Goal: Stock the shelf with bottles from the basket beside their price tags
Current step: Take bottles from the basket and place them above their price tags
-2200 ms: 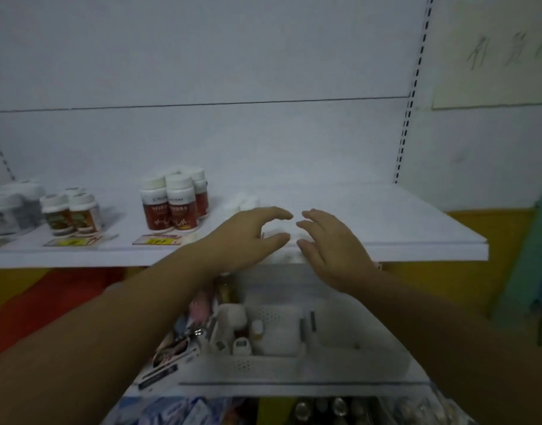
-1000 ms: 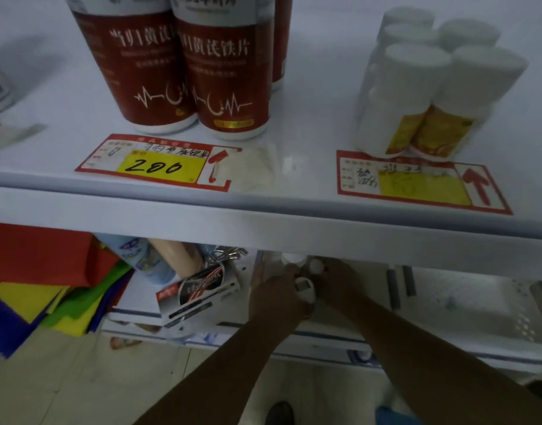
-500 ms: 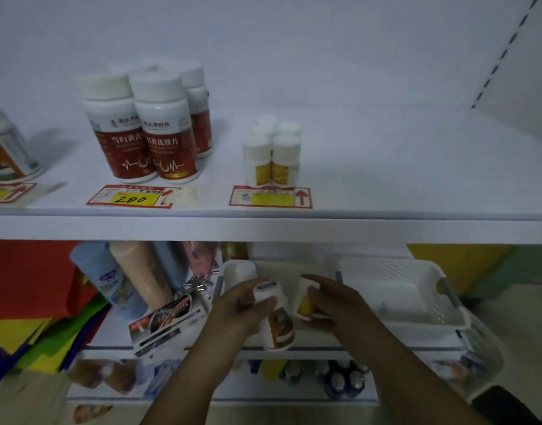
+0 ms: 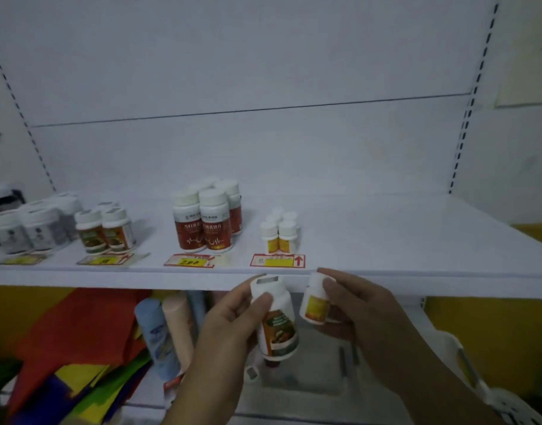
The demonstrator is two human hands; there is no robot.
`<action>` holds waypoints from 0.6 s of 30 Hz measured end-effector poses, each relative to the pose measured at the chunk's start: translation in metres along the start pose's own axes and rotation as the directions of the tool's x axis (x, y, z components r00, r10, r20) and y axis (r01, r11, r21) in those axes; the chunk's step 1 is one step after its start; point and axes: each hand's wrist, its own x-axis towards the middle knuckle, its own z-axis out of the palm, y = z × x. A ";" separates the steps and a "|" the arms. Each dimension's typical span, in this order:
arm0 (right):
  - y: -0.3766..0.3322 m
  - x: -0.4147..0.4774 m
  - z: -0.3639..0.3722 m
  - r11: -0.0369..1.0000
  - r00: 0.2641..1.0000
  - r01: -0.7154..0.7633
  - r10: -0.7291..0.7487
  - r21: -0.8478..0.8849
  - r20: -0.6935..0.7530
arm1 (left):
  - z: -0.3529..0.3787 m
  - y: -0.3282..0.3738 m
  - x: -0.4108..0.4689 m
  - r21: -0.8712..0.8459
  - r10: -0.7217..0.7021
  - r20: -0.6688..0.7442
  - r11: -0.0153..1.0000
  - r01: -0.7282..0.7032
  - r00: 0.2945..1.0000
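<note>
Under shelf (image 4: 447, 285) edge, left hand (image 4: 229, 323) fingers (image 4: 262, 302) round large bottle (image 4: 278, 328), right hand (image 4: 367, 314) fingers (image 4: 334, 285) pinching small bottle (image 4: 315, 305)

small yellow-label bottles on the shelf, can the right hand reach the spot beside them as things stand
Probably yes: the right hand, holding a matching bottle, sits just below the shelf near the small yellow-label bottles, with nothing standing between.

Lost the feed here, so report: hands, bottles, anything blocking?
Left hand grips brown-label bottle. Right hand pinches small yellow-label bottle. Both just below shelf front; path up looks clear.
</note>
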 end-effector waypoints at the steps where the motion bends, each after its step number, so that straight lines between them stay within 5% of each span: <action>1: -0.006 0.005 0.002 0.999 0.999 0.033 -0.033 -0.008 -0.019 | 0.001 0.006 0.004 -0.009 0.020 -0.001 1.000 -0.020 1.000; 10: -0.055 0.113 0.009 0.945 0.947 0.233 -0.274 -0.230 -0.167 | -0.003 0.051 0.074 -0.011 0.224 0.021 0.975 -0.223 0.974; 14: -0.050 0.173 0.009 0.942 0.950 0.138 -0.213 -0.305 -0.228 | -0.012 0.052 0.109 -0.014 0.215 0.036 0.977 -0.214 0.976; 18: -0.036 0.207 0.010 0.902 0.991 -0.018 -0.041 -0.431 -0.127 | -0.022 0.053 0.135 -0.034 0.184 0.099 0.983 -0.182 0.978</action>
